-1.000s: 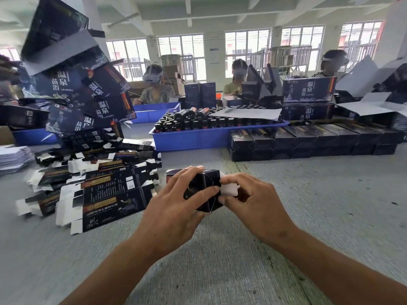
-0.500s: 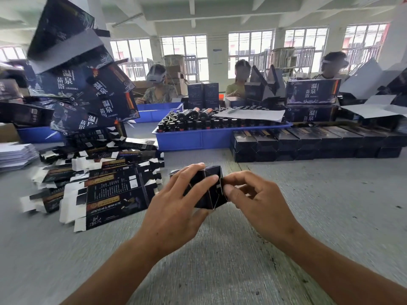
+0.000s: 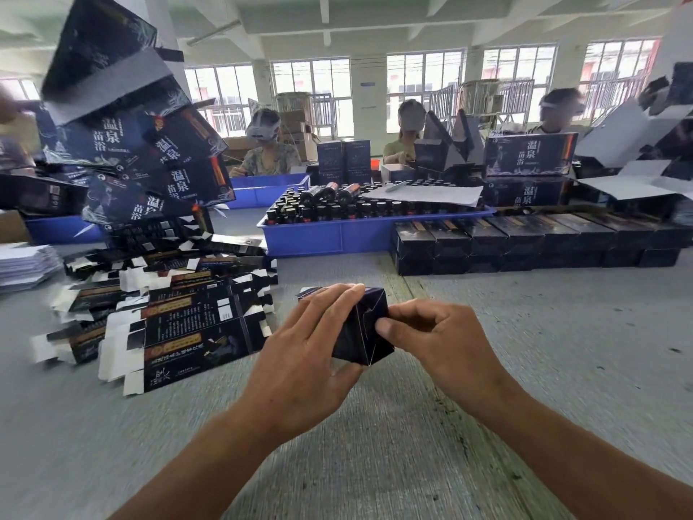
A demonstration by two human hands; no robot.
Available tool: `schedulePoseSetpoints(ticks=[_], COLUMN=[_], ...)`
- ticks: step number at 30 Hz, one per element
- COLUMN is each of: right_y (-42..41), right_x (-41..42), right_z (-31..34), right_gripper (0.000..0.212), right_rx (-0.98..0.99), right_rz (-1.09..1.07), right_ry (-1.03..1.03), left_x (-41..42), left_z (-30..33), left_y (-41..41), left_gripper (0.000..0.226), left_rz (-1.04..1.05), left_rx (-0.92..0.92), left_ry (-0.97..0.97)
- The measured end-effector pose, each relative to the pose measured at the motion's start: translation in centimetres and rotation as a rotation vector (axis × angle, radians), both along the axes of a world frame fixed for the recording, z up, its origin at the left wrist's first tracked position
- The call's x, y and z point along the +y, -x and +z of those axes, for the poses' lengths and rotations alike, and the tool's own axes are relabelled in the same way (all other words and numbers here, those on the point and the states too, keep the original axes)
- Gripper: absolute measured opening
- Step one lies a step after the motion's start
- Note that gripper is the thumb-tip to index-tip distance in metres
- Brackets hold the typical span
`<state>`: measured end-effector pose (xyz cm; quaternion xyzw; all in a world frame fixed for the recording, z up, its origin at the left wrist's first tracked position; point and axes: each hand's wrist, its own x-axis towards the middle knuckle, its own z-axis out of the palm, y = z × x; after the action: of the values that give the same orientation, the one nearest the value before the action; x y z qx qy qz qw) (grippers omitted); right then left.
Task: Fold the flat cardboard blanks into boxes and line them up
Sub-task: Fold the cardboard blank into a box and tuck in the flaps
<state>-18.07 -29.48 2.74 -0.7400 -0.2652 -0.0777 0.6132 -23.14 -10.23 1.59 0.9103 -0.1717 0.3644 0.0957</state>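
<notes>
Grey felt table (image 3: 562, 350), glossy dark box (image 3: 360, 332) gripped by left hand (image 3: 300, 365), pinched by right hand (image 3: 442, 343)

Two bare forearms reach toward twelve o'clock. The left hand (image 3: 300, 354) wraps fingers over something held; the right hand (image 3: 446, 339) curls, thumb pressing at nine o'clock.

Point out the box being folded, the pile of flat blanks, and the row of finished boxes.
box being folded (image 3: 360, 332), head view, on its dark end face between the hands.
pile of flat blanks (image 3: 180, 320), head view, on the top blank's printed panel.
row of finished boxes (image 3: 525, 238), head view, on a middle box's top.
</notes>
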Motion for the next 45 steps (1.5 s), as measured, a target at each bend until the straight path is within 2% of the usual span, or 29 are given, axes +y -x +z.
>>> schedulePoseSetpoints(ticks=[7, 18, 21, 25, 29, 32, 35, 36, 38, 41, 43, 45], right_y=[0.2, -0.2, -0.2, -0.2, -0.4, -0.3, 0.3, 0.5, 0.6, 0.2, -0.4, -1.0], right_x=[0.3, -0.4, -0.3, 0.1, -0.4, -0.6, -0.2, -0.1, 0.3, 0.6, 0.3, -0.1], right_z=[-0.2, 0.3, 0.2, 0.1, 0.5, 0.6, 0.2, 0.1, -0.3, -0.4, -0.2, 0.0], right_gripper=[0.009, 0.005, 0.005, 0.007, 0.004, 0.017, 0.065, 0.074, 0.074, 0.062, 0.065, 0.064], right_rx=[-0.076, -0.027, -0.026, -0.125, -0.016, 0.003, -0.053, -0.075, -0.114, -0.040, 0.090, 0.222], right_rz=[-0.124, -0.016, -0.043, -0.146, -0.016, 0.026, 0.014, 0.000, -0.029, -0.100, -0.138, -0.099], right_ry=[0.057, 0.058, 0.060, 0.161, 0.043, 0.026, 0.163, 0.218, 0.264, 0.128, 0.006, -0.096], left_x=[-0.3, -0.3, -0.4, -0.3, -0.3, -0.3, -0.4, -0.5, -0.6, -0.4, -0.4, -0.3], left_z=[0.1, 0.3, 0.3, 0.2, 0.3, 0.4, 0.3, 0.2, -0.2, -0.5, -0.6, -0.5], left_y=[0.0, 0.1, 0.1, 0.0, 0.0, 0.1, 0.1, 0.0, -0.3, -0.7, -0.7, -0.7], left_gripper=[0.084, 0.084, 0.083, 0.080, 0.081, 0.083, 0.080, 0.079, 0.077, 0.083, 0.079, 0.068], left_rz=[-0.037, -0.044, -0.054, -0.062, -0.054, -0.051, -0.062, -0.076, -0.120, -0.144, -0.078, 0.007], left_rx=[-0.013, -0.024, -0.028, -0.025, -0.011, 0.001, -0.004, -0.014, -0.035, -0.058, -0.074, -0.073], left_ry=[0.014, 0.018, -0.007, -0.034, 0.030, 0.074, 0.061, 0.048, 0.018, -0.023, 0.032, 0.177])
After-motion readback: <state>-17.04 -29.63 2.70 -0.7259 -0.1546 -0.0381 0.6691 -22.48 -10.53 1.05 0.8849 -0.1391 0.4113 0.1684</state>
